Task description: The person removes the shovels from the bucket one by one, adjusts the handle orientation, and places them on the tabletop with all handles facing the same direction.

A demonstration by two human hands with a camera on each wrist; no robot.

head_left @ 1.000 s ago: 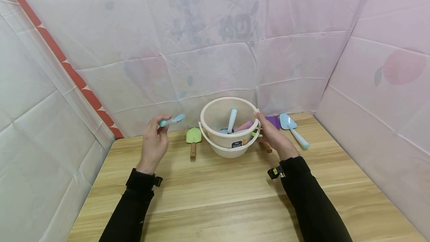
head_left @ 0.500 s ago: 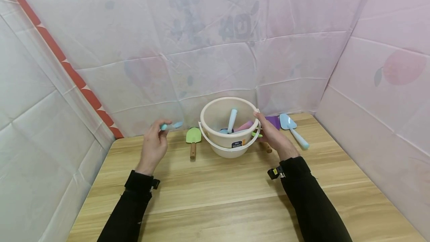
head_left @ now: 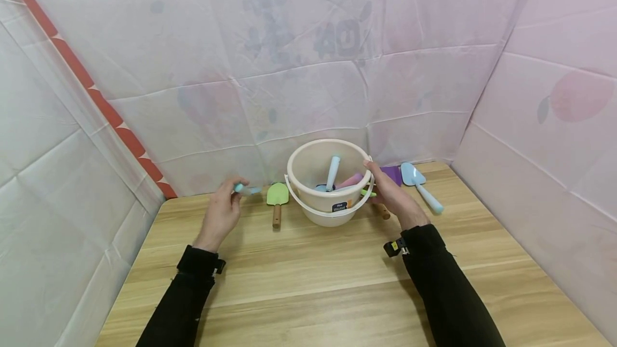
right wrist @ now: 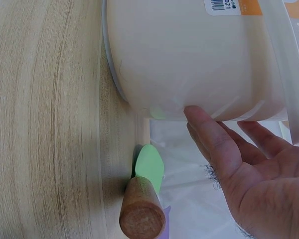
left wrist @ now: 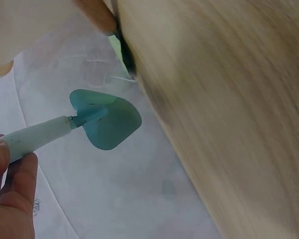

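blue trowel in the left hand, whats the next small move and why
Probably lower the blue trowel onto the table left of the green trowel: the left hand pinches its handle just above the wood, while the right hand steadies the bucket.

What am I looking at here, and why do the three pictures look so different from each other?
There is no machine: a person in black sleeves works at a wooden table, wearing three cameras. The wide picture comes from the head, looking down at both hands. The other two come from the wrists, so they are very close and tilted.

The left hand pinches the pale handle of a small teal toy shovel; the left wrist picture shows its heart-shaped blade. The right hand lies with straight fingers against the side of a cream bucket, which already holds a few toy tools.

On the table lie a green shovel left of the bucket, a blue shovel to its right, and another green, wooden-handled tool beside the bucket.
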